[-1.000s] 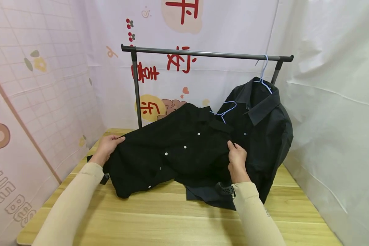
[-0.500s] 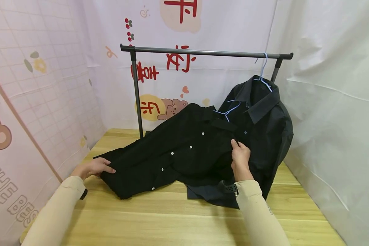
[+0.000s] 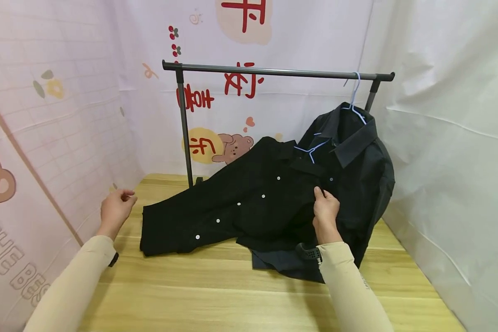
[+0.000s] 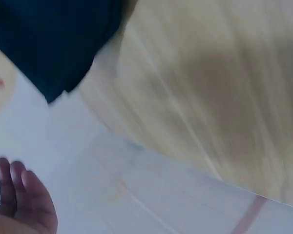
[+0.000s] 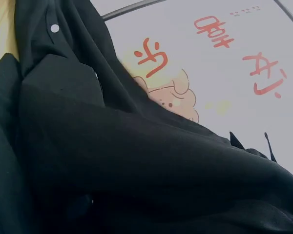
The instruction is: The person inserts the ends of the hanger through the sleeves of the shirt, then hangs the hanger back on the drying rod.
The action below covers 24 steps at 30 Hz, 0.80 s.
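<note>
My right hand (image 3: 326, 213) pinches a black shirt (image 3: 249, 203) with white buttons near its shoulder. The shirt slants down to the left, its far end lying on the table. From its collar sticks a light blue hanger (image 3: 312, 150). Off the shirt's left end, my left hand (image 3: 115, 210) is raised with loosely bent fingers and nothing in them. In the left wrist view that hand (image 4: 27, 200) is apart from the dark cloth (image 4: 58, 44). Black cloth (image 5: 136, 151) fills much of the right wrist view, where the right hand cannot be made out.
A dark metal rack (image 3: 269, 71) stands at the back of the wooden table (image 3: 216, 290). At its right end a second dark shirt (image 3: 358, 180) hangs on a blue hanger (image 3: 354, 99), behind my right hand. White curtains close in the sides and back.
My left hand has come down with the shirt's left end, let it go and drawn off to the left. The right hand and the collar have shifted slightly right.
</note>
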Each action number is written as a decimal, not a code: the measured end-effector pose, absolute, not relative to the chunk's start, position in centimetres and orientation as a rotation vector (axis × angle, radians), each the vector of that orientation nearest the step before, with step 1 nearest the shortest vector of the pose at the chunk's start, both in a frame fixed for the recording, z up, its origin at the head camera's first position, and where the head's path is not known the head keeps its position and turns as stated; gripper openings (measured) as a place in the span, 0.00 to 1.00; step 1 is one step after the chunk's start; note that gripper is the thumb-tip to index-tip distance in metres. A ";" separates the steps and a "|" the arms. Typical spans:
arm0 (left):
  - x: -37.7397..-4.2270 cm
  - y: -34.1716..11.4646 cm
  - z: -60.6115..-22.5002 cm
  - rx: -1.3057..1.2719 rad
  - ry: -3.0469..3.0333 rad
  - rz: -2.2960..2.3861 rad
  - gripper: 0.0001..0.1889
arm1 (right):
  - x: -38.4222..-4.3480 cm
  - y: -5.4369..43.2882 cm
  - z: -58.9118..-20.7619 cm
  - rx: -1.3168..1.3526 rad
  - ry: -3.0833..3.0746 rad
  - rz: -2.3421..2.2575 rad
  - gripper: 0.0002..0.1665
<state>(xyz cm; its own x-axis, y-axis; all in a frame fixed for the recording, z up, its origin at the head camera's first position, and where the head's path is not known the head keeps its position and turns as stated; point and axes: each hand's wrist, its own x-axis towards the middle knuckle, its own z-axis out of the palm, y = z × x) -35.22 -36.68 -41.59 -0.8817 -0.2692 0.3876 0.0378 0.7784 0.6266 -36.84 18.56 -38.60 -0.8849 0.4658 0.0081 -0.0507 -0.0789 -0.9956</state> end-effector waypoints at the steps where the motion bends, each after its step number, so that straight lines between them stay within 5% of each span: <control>1: -34.9 -36.1 -41.9 0.112 -2.547 -0.882 0.16 | -36.8 18.4 -38.7 -0.439 -1.861 2.026 0.27; 13: -31.5 -25.8 -45.8 -0.464 -3.026 -0.453 0.31 | -36.9 18.0 -39.2 -0.452 -1.894 1.974 0.26; 18: -31.1 -24.5 -47.0 -0.651 -2.923 -0.191 0.16 | -37.0 18.2 -39.3 -0.458 -1.910 1.957 0.24; 24: -32.8 -27.0 -44.0 -0.402 -2.882 -1.012 0.07 | -37.1 18.5 -39.0 -0.421 -1.919 1.931 0.21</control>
<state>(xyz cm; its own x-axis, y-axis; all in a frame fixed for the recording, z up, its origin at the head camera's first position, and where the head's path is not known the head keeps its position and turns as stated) -32.83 -26.96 -43.99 -0.9641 0.2239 0.1428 0.2640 0.7502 0.6062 -37.05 18.55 -38.99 -0.8811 0.4695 0.0565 -0.0596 0.0082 -0.9982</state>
